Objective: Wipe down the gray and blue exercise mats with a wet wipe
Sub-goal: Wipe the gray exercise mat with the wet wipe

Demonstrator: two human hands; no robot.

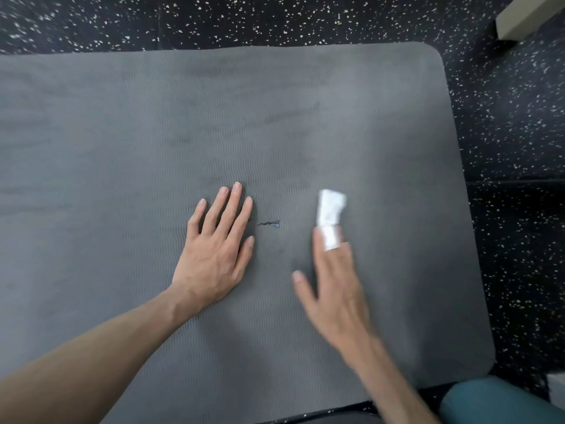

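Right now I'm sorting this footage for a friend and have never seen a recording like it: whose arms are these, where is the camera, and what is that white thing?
There is no machine here. The picture comes from a wide-angle camera worn on a person's head, looking forward and down, so the two bare arms are the wearer's own. They lean over a gray exercise mat spread on a dark speckled floor. The left hand lies flat on the mat with its fingers straight. The right hand is blurred; its straight fingers hold a folded white wet wipe, which sticks out past the fingertips. Between the hands the mat has a small dark mark. At the bottom right, a teal rounded shape shows; I cannot tell what it is.
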